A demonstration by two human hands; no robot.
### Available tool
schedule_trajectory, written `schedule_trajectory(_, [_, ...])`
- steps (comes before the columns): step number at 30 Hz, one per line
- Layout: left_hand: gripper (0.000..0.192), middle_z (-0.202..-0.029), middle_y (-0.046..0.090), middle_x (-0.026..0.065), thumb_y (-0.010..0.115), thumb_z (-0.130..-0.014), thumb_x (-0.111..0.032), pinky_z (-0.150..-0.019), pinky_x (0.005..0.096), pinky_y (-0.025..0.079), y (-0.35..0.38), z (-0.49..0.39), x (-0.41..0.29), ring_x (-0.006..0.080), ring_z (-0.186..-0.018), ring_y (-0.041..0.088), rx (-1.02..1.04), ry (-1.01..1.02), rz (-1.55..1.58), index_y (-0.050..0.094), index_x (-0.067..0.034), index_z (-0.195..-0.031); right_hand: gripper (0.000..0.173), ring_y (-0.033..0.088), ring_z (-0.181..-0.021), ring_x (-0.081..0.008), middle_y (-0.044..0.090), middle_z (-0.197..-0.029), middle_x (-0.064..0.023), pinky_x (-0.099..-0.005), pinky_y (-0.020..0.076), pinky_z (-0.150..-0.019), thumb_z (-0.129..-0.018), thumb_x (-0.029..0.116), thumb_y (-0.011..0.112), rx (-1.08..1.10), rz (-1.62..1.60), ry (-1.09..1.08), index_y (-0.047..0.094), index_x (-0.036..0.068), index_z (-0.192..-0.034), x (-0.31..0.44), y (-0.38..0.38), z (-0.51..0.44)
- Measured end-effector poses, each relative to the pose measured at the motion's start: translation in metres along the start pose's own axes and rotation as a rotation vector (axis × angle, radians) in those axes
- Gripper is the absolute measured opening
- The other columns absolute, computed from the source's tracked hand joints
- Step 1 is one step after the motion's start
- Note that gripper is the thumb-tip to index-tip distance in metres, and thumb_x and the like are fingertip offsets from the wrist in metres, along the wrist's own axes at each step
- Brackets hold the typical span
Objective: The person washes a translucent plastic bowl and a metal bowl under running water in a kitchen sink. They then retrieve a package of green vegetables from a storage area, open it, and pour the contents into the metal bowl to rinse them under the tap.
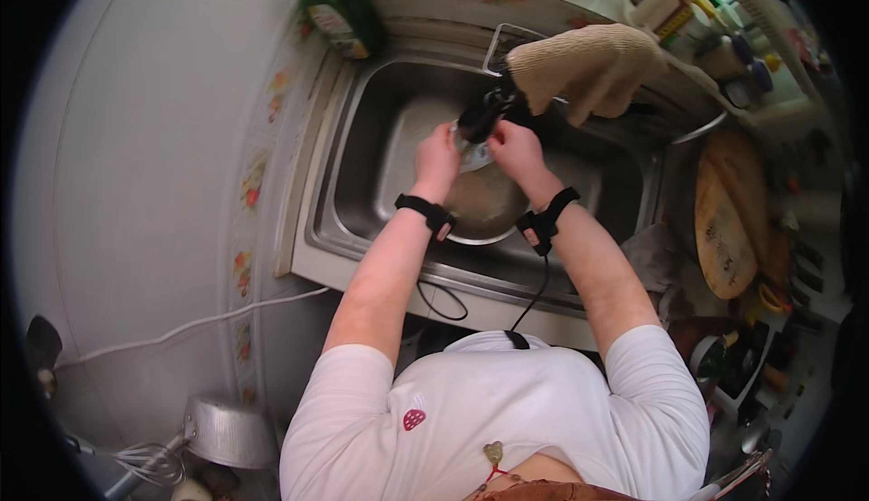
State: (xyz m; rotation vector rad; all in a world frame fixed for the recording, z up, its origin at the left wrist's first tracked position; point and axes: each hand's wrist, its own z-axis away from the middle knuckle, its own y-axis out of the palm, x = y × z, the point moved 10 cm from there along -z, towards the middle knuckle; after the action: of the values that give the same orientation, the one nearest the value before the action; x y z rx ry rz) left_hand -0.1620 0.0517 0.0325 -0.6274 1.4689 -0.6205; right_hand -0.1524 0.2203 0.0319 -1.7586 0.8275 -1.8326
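Over a stainless steel sink (400, 110), both my hands are raised under a black faucet head (481, 121). A clear, wet-looking item (478, 157), perhaps a plastic bag or wrapper, is held between them. My left hand (436, 158) grips its left side with curled fingers. On its right side, my right hand (519, 151) pinches it close to the faucet. The faucet hides part of the item and some fingertips. Below sits a round metal bowl (485, 206) that seems to contain cloudy liquid. Black straps (424, 210) circle both wrists.
A beige cloth (587, 66) hangs over the faucet's upper part. Green dish soap (343, 15) stands at the sink's back left corner. To the right lean wooden cutting boards (726, 229) beside a grey cloth (652, 256). A black cable (543, 290) trails from my right wrist.
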Motion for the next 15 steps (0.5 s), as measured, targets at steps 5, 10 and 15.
schedule_trajectory(5, [0.027,-0.087,0.064,0.0187,0.053,-0.077,-0.006,-0.073,0.0459,0.049,0.019,-0.004,-0.014,0.0383,-0.087,0.061,0.140,0.105,-0.085,0.065,-0.014,-0.100,0.014,0.064,-0.077,-0.0310,0.065,-0.080,-0.0137,-0.0390,0.0507,-0.068,-0.075,0.015,0.061,-0.143,-0.092,-0.067,0.065,0.009,-0.087,0.001,-0.038,0.008])
schedule_trajectory(10, [0.024,-0.088,0.065,0.0179,0.052,-0.083,-0.014,-0.074,0.0444,0.048,0.008,-0.012,-0.002,0.0375,-0.086,0.061,0.130,-0.020,-0.021,0.067,-0.015,-0.102,0.014,0.065,-0.073,-0.0277,0.066,-0.079,-0.0137,-0.0335,0.0505,-0.065,-0.080,0.015,0.061,-0.163,-0.063,-0.045,0.066,0.005,-0.090,-0.002,-0.046,0.009])
schedule_trajectory(15, [0.020,-0.085,0.066,0.0149,0.059,-0.081,-0.020,-0.071,0.0412,0.049,0.002,-0.007,-0.004,0.0331,-0.082,0.063,0.216,0.000,-0.051,0.068,-0.012,-0.097,0.016,0.065,-0.073,-0.0279,0.066,-0.079,-0.0139,-0.0335,0.0504,-0.065,-0.082,0.018,0.062,-0.068,-0.125,-0.009,0.066,0.005,-0.090,-0.002,-0.024,0.014])
